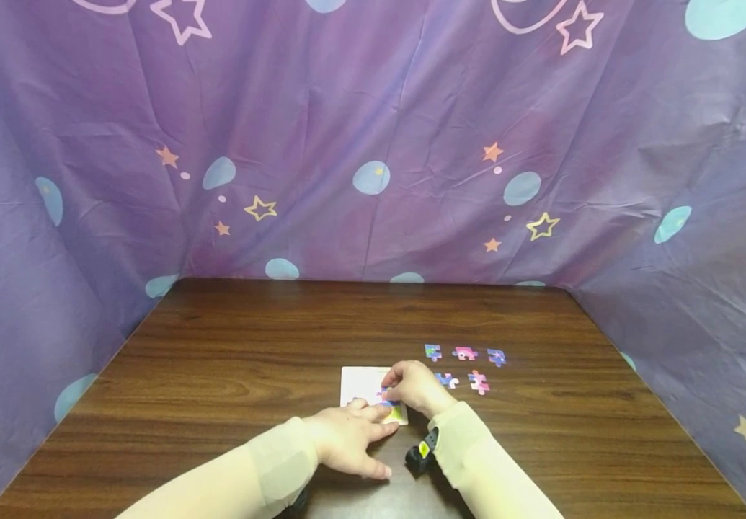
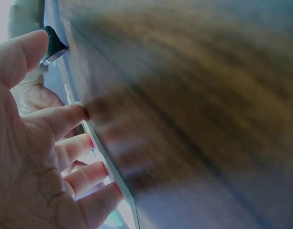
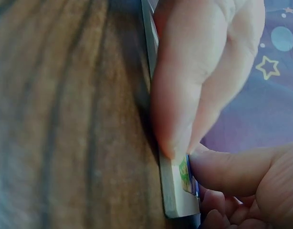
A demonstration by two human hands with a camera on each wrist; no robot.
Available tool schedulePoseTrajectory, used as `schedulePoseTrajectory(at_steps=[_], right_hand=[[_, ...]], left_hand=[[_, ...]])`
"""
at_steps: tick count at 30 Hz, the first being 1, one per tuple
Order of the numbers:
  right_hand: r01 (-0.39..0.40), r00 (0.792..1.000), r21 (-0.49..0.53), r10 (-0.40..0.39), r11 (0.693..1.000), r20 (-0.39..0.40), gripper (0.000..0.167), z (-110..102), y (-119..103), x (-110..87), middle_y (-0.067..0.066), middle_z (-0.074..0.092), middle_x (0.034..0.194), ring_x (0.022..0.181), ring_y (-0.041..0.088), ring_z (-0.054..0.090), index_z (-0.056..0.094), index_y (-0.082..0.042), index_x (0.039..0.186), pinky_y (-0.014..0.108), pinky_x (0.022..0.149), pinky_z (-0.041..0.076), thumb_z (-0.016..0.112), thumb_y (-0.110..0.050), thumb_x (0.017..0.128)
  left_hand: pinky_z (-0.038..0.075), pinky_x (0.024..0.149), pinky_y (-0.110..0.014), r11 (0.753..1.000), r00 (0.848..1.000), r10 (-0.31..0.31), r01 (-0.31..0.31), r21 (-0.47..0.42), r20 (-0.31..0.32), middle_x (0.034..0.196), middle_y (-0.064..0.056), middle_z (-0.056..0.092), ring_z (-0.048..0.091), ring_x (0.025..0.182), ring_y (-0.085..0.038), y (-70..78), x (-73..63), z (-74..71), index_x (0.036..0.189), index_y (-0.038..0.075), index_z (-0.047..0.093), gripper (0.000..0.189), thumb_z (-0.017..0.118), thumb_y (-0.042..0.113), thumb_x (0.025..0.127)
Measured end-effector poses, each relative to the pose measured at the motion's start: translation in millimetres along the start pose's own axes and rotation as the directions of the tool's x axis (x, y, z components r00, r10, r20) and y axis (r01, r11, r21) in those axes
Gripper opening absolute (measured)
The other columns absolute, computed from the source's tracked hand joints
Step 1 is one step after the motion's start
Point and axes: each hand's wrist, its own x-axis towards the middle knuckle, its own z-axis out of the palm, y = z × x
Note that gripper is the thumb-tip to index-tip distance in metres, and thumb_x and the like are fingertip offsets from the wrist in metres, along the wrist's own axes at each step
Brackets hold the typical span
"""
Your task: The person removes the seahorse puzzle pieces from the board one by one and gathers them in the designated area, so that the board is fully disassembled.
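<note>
A white puzzle board [image 1: 356, 380] lies flat on the table, with a green-patterned piece [image 1: 399, 414] in its near right corner. My left hand [image 1: 349, 435] rests on the board's near side, fingers spread; in the left wrist view its fingertips [image 2: 113, 191] press along the board's edge. Over the board's right part, my right hand [image 1: 419, 388] pinches a small blue and pink puzzle piece [image 1: 383, 395] between thumb and fingers. The right wrist view shows the right thumb [image 3: 232, 167] low against the pieces at the board's corner [image 3: 177, 200]. Fingers partly hide the held piece.
Several loose puzzle pieces lie right of the board, among them a blue and green one [image 1: 433, 352], a pink one [image 1: 465, 353] and a nearer pink one [image 1: 478, 383]. The brown wooden table [image 1: 249, 346] meets a purple patterned curtain [image 1: 321, 216] behind and at both sides.
</note>
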Motion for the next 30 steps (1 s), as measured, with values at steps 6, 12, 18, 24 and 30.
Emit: schedulePoseTrajectory(at_steps=[6, 12, 18, 24, 30], right_hand=[[-0.008, 1.000, -0.010, 0.009, 1.000, 0.029, 0.017, -3.2, -2.7, 0.4, -0.003, 0.062, 0.072, 0.071, 0.013, 0.055, 0.068, -0.007, 0.079, 0.030, 0.070, 0.047, 0.080, -0.005, 0.068], [-0.007, 0.999, -0.004, 0.007, 1.000, 0.036, 0.019, -4.3, -3.9, 1.1, -0.002, 0.059, 0.072, 0.069, 0.013, 0.054, 0.066, -0.006, 0.079, 0.028, 0.067, 0.047, 0.080, -0.003, 0.067], [-0.017, 0.999, 0.033, 0.015, 0.999, 0.041, 0.017, -3.5, -2.6, 1.2, -0.002, 0.061, 0.073, 0.071, 0.013, 0.055, 0.067, -0.006, 0.080, 0.029, 0.069, 0.047, 0.079, -0.002, 0.068], [-0.015, 1.000, 0.056, 0.014, 0.998, 0.026, 0.017, -2.1, 1.3, 1.0, -0.003, 0.063, 0.075, 0.073, 0.012, 0.057, 0.068, -0.007, 0.081, 0.031, 0.074, 0.047, 0.081, -0.005, 0.070], [-0.002, 1.000, 0.065, 0.001, 0.998, 0.016, 0.016, -1.5, 3.6, -0.4, -0.003, 0.065, 0.076, 0.074, 0.011, 0.058, 0.070, -0.006, 0.083, 0.031, 0.075, 0.049, 0.080, -0.004, 0.071]], left_hand=[[0.042, 0.101, -0.034, 1.000, 1.000, -0.006, 0.006, -0.002, 0.006, 0.150, 0.007, 0.039, 0.037, 0.133, -0.019, -0.3, 3.3, -2.0, 0.143, 0.032, 0.048, 0.071, 0.055, 0.068, 0.082], [0.041, 0.102, -0.034, 1.000, 1.000, -0.014, 0.014, -0.015, 0.015, 0.150, 0.008, 0.039, 0.036, 0.133, -0.019, 0.1, 4.6, -2.7, 0.142, 0.032, 0.048, 0.071, 0.055, 0.069, 0.082], [0.042, 0.101, -0.034, 1.000, 1.000, -0.023, 0.023, -0.011, 0.011, 0.149, 0.008, 0.039, 0.037, 0.132, -0.018, 0.2, 4.7, -2.0, 0.142, 0.033, 0.048, 0.071, 0.055, 0.069, 0.081], [0.043, 0.100, -0.033, 1.000, 1.000, -0.020, 0.020, -0.003, 0.000, 0.149, 0.008, 0.040, 0.038, 0.131, -0.017, -0.7, 4.8, -0.5, 0.142, 0.033, 0.048, 0.071, 0.056, 0.069, 0.081], [0.044, 0.099, -0.034, 1.000, 1.000, -0.012, 0.012, -0.006, 0.001, 0.149, 0.008, 0.040, 0.038, 0.131, -0.017, -0.9, 4.3, 0.2, 0.142, 0.032, 0.048, 0.072, 0.055, 0.069, 0.081]])
